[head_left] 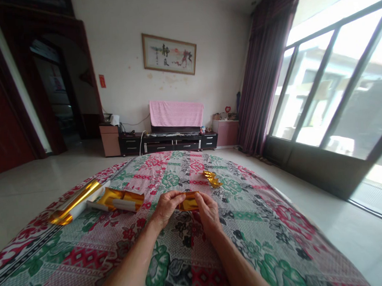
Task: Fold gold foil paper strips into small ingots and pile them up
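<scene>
Held between two bare hands above a floral cloth (249, 247), a small gold foil piece (189, 202) spans the gap near the middle of the bench (314, 247). The left hand (166, 208) is closed in a pinch on one end, thumb uppermost, while the right hand (210, 210) clamps the opposite end in much the same way. The hands are apart, joined only by the foil, and the fingers beneath it are largely hidden. Gripped at both ends, the piece is probably being kept flat and steady, its shiny face turned up where the person can see it.

Just beyond the right hand, a cluster of folded gold pieces (212, 179) rests on the cloth, pointed and crinkled; set apart from the loose material, it seems placed to avoid being crushed. How many pieces it contains cannot be told. To the left lie curling gold sheets (126, 199) with pale undersides, beside a long gold roll (81, 202) slanting toward the edge. Their position near the left arm appears to leave them within easy reach.

Farther off, a pink cover (176, 113) drapes an object on a low black cabinet (160, 145), beneath a framed picture (169, 53). Dark purple curtains (257, 70) hang beside tall windows (320, 92) at right.
</scene>
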`<state>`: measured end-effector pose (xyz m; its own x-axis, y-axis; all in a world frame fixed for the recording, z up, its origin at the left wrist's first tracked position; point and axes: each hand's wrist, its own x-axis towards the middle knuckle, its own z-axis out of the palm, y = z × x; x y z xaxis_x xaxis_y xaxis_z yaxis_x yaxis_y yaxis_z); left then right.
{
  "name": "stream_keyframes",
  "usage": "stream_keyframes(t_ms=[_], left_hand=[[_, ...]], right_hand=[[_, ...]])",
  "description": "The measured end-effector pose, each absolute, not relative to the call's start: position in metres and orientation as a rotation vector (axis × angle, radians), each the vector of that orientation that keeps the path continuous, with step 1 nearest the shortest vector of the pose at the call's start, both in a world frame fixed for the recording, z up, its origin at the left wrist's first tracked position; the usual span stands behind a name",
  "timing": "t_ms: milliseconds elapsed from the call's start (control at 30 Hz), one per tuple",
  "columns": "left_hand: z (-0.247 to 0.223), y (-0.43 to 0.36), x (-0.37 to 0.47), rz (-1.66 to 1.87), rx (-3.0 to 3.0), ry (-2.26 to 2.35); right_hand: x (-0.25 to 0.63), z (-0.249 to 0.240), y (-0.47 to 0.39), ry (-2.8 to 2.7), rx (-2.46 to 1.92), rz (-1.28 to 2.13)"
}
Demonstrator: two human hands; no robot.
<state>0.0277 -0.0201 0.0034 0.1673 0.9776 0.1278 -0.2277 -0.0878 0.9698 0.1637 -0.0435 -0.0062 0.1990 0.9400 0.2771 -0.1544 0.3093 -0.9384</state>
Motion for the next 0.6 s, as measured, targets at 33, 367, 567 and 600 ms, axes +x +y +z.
stream_keyframes(t_ms=[33,367,567,600], left_hand=[[0.0039,-0.0205,0.0278,1.244,1.201,0.861],[0.0012,-0.0188,0.027,1.258,1.265,0.904],[0.0044,-0.0208,0.0272,1.243,1.293,0.918],[0.0052,-0.0213,0.0274,1.244,1.298,0.924]], right_hand=[[0.1639,-0.0062,-0.0436,-1.08,-0.933,0.948],[0.1642,-0.0036,-0.0457,-1.072,-1.003,0.906],[0.164,-0.0014,-0.048,-1.119,-1.0,0.873],[0.1643,-0.0019,-0.048,-1.137,-1.008,0.862]])
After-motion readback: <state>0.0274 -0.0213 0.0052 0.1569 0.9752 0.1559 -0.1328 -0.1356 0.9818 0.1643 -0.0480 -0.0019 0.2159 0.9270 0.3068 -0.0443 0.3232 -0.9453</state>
